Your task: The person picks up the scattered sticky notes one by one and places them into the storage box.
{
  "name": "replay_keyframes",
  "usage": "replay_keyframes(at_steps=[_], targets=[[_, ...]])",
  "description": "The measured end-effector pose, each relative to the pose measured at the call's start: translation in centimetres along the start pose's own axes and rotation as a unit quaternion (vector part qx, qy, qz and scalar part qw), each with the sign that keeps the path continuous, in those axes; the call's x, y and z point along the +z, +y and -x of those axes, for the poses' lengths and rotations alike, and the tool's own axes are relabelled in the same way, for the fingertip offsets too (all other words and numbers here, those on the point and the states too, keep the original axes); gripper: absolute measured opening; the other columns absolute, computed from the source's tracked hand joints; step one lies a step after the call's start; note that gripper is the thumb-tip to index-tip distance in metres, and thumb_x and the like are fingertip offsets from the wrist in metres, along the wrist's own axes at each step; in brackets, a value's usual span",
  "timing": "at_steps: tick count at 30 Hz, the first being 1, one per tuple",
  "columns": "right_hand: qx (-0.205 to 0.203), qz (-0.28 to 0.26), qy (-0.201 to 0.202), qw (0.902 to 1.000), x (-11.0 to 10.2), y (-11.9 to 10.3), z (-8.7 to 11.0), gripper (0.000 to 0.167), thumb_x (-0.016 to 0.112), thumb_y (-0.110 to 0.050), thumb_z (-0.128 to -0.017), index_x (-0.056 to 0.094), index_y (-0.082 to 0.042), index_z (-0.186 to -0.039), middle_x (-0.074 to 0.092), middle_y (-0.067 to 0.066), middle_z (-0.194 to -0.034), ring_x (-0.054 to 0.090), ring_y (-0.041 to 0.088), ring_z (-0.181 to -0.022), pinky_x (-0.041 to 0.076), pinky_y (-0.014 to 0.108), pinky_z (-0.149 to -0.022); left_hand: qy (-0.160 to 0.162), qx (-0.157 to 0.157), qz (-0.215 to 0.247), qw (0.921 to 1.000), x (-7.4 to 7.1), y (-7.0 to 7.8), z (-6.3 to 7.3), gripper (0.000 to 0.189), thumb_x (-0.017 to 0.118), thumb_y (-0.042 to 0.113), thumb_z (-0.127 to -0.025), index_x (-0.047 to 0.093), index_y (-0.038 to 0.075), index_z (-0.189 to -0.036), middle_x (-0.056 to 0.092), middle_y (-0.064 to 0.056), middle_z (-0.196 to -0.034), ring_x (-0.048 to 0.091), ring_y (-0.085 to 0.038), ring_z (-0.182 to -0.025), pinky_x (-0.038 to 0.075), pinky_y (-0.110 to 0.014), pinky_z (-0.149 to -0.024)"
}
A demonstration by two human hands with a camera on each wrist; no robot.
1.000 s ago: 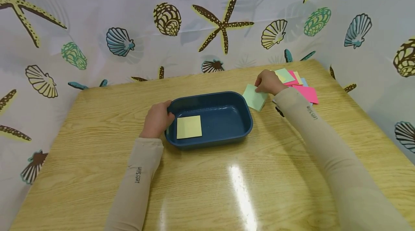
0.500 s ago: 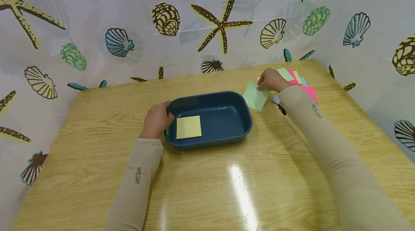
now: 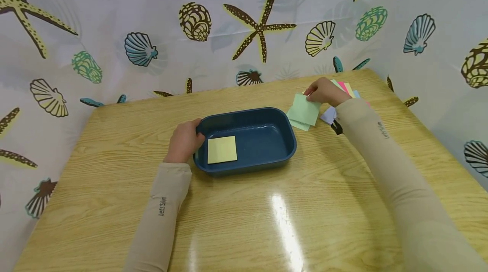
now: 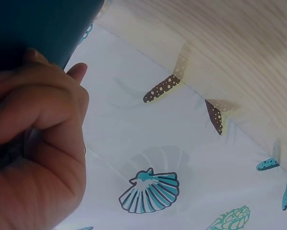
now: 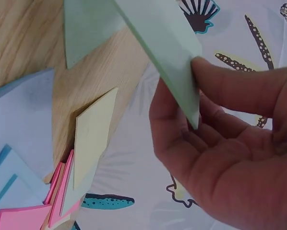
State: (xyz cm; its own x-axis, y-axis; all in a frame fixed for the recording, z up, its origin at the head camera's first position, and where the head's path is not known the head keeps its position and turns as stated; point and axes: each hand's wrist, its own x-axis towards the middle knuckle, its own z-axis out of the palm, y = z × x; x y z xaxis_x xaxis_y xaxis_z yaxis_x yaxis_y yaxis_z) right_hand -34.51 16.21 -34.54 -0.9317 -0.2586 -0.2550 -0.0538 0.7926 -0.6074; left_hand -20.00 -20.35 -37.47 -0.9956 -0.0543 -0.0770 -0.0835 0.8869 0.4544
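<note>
My left hand (image 3: 184, 141) grips the left end of a dark blue tray (image 3: 263, 165), its thumb over the rim. In the left wrist view the left hand (image 4: 42, 129) shows with curled fingers beside the tray wall (image 4: 47, 28). A pale yellow sticky note pad (image 3: 222, 150) lies in the left part of the tray. Between thumb and fingers, my right hand (image 3: 328, 91) pinches a light green sticky note pad (image 3: 305, 110), tilted in the right wrist view. Under it, another light green pad (image 3: 300, 125) rests on the table beside the tray's right end.
Behind the right hand lies a pile of sticky notes: pink (image 5: 23, 218), blue (image 5: 18, 191), yellow (image 5: 95, 136) and lavender (image 3: 328, 115). A small black object (image 3: 336, 127) sits by the right wrist. Patterned cloth (image 3: 160, 18) hangs behind the wooden table (image 3: 236, 221).
My right hand has drawn back slightly up and right, lifting the top green pad off the one below, which now shows. The left hand and tray have stayed still.
</note>
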Motion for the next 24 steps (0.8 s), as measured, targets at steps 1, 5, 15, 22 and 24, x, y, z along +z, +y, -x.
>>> replay_keyframes(at_steps=[1, 5, 15, 22, 24], targets=[[0.003, -0.008, 0.001, 1.0, -0.1, -0.1, 0.1, 0.032, 0.054, -0.004, -0.094, 0.057, 0.011, -0.123, 0.052, 0.027, -0.119, 0.051, 0.033, -0.098, 0.045, 0.043, -0.088, 0.001, 0.0, 0.001, 1.0, 0.0, 0.0, 0.0, 0.054, 0.055, 0.004, -0.091, 0.044, 0.0, -0.143, 0.058, -0.024, -0.127, 0.055, -0.025, -0.076, 0.041, -0.03, -0.061], [-0.002, -0.039, 0.016, 0.9991, -0.4, -0.6, 0.6, 0.036, 0.052, -0.006, -0.095, 0.054, 0.01, -0.127, 0.051, 0.028, -0.123, 0.052, 0.033, -0.099, 0.046, 0.046, -0.088, 0.006, 0.003, -0.002, 1.0, 0.1, 0.0, 0.0, 0.053, 0.055, 0.004, -0.091, 0.044, 0.0, -0.143, 0.058, -0.024, -0.127, 0.055, -0.025, -0.075, 0.041, -0.031, -0.061], [-0.032, -0.083, 0.097, 0.9912, -1.4, -3.1, 1.6, 0.03, 0.058, -0.012, -0.094, 0.058, 0.008, -0.116, 0.055, 0.023, -0.117, 0.052, 0.032, -0.103, 0.044, 0.037, -0.085, 0.003, 0.006, 0.004, 1.0, -0.4, 0.0, -0.4, 0.052, 0.054, 0.003, -0.091, 0.045, -0.001, -0.142, 0.057, -0.024, -0.128, 0.056, -0.027, -0.083, 0.047, -0.037, -0.071], [-0.037, -0.119, 0.091, 0.988, -1.6, -6.6, 2.6, 0.035, 0.057, -0.004, -0.093, 0.048, 0.006, -0.125, 0.053, 0.019, -0.108, 0.058, 0.021, -0.079, 0.051, 0.024, -0.068, -0.008, 0.008, 0.004, 0.9999, -1.0, -0.1, -0.8, 0.052, 0.054, 0.003, -0.091, 0.045, -0.002, -0.142, 0.056, -0.025, -0.129, 0.056, -0.028, -0.086, 0.047, -0.038, -0.076], [-0.047, -0.125, 0.078, 0.9879, -1.4, -7.8, 2.9, 0.045, 0.057, 0.0, -0.091, 0.043, 0.003, -0.134, 0.05, 0.018, -0.106, 0.057, 0.02, -0.073, 0.052, 0.024, -0.067, -0.012, 0.007, 0.004, 0.9999, -1.1, -0.1, -0.8, 0.053, 0.054, 0.003, -0.091, 0.044, -0.002, -0.142, 0.056, -0.025, -0.129, 0.056, -0.028, -0.085, 0.046, -0.036, -0.072]])
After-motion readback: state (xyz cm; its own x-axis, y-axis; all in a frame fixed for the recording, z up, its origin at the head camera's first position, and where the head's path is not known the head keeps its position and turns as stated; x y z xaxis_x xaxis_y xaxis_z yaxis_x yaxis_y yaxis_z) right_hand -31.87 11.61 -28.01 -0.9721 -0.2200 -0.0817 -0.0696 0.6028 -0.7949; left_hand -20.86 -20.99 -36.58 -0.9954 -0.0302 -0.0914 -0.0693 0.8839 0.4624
